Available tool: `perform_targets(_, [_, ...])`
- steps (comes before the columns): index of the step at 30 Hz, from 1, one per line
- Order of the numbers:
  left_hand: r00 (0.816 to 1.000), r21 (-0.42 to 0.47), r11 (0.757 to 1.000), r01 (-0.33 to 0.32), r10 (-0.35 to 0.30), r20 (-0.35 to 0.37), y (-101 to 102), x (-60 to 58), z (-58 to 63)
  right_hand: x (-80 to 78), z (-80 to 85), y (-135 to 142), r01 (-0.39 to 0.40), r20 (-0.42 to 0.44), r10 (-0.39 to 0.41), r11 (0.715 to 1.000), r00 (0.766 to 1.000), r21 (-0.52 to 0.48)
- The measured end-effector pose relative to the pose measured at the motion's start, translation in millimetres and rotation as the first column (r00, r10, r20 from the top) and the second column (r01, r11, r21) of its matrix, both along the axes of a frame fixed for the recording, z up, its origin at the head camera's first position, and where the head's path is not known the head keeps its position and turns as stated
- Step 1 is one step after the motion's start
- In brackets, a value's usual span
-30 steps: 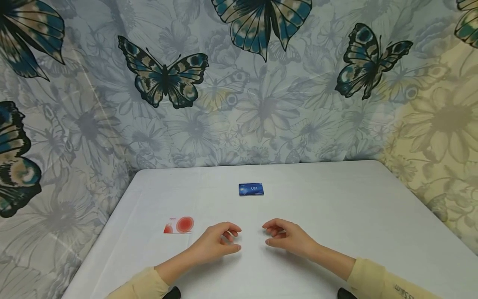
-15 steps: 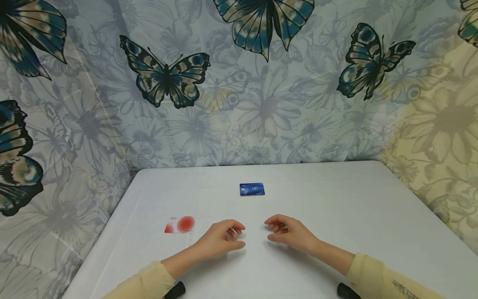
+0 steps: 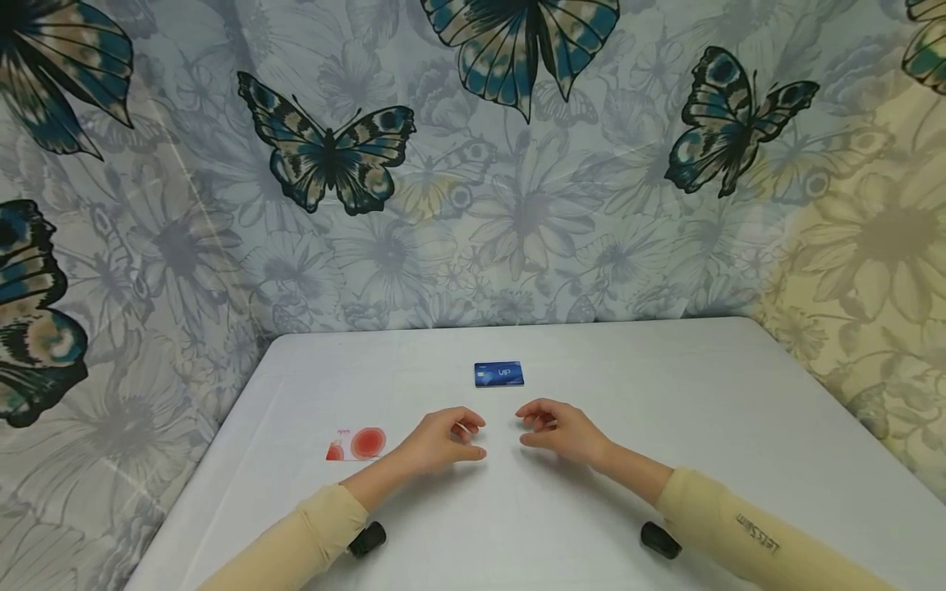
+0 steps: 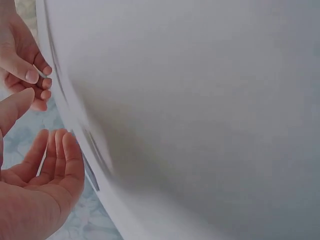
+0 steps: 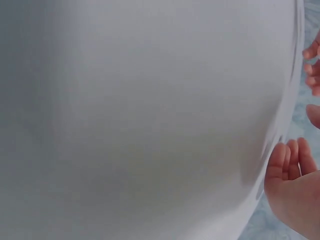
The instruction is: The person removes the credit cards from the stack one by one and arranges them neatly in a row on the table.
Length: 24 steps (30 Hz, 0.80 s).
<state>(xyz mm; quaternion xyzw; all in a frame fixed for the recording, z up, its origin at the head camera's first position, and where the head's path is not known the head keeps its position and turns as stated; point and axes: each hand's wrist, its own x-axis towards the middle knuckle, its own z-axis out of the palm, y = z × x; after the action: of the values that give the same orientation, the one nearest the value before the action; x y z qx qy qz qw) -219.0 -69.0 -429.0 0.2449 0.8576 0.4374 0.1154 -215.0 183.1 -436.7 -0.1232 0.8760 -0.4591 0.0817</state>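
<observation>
A blue card [image 3: 498, 374] marked VIP lies flat on the white table [image 3: 702, 410], beyond both hands. Farther left on the table is a card with a red circle [image 3: 367, 443], its pale body blending into the white top. My left hand [image 3: 443, 439], fingers loosely bent and thumb apart, is over the table to the right of the red-circle card and holds nothing. Facing it, my right hand [image 3: 567, 431] has the same relaxed shape, with nothing in its fingers. In the left wrist view, the fingers of the left hand [image 4: 47, 185] are bent softly upward.
Butterfly-patterned cloth [image 3: 517, 205] hangs behind the table and along both sides. A black device [image 3: 367, 539] sits under the left wrist, and another black device [image 3: 660, 540] under the right one. Yellow sleeves [image 3: 296, 538] cover the forearms.
Both hands have moved forward over the table toward the blue card, and the gap between them has narrowed slightly. The two cards have stayed where they were.
</observation>
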Motion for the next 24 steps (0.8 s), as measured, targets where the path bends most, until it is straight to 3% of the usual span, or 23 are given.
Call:
perform_targets(13, [0.993, -0.010, 0.996, -0.093, 0.092, -0.070, 13.7, -41.2, 0.7, -38.0, 0.0, -1.1, 0.061, -0.057, -0.056, 0.994, 0.997, 0.091])
perform_targets(24, [0.979, 0.006, 0.980, -0.200, 0.200, -0.026, 19.2, -65.2, -4.4, -63.8, -0.6, -2.9, 0.082, -0.100, -0.069, 0.988, 0.993, 0.129])
